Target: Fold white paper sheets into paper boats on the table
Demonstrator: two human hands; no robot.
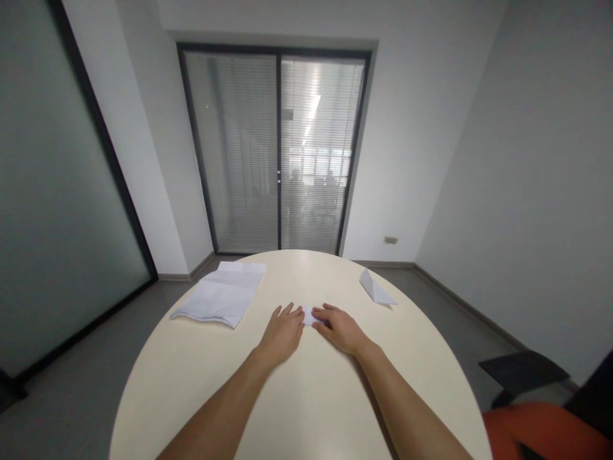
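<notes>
A small folded piece of white paper [308, 316] lies flat on the table between my two hands, partly hidden under the fingers. From the left, my left hand [282, 332] rests palm down with its fingers spread, the fingertips nearest the paper touching its left edge. My right hand [339, 327] covers the paper's right end, its fingers bent over the top and its thumb along the near side. Off to the left lies a stack of creased white paper sheets [223, 294]. A folded white paper piece [377, 289] with a pointed shape stands partly raised at the right.
The round cream table [306, 409] bears all the paper. An orange and black chair [541, 421] is close to the table's right side. Beyond the far edge are glass panels with blinds [234, 160] and a white wall [407, 128].
</notes>
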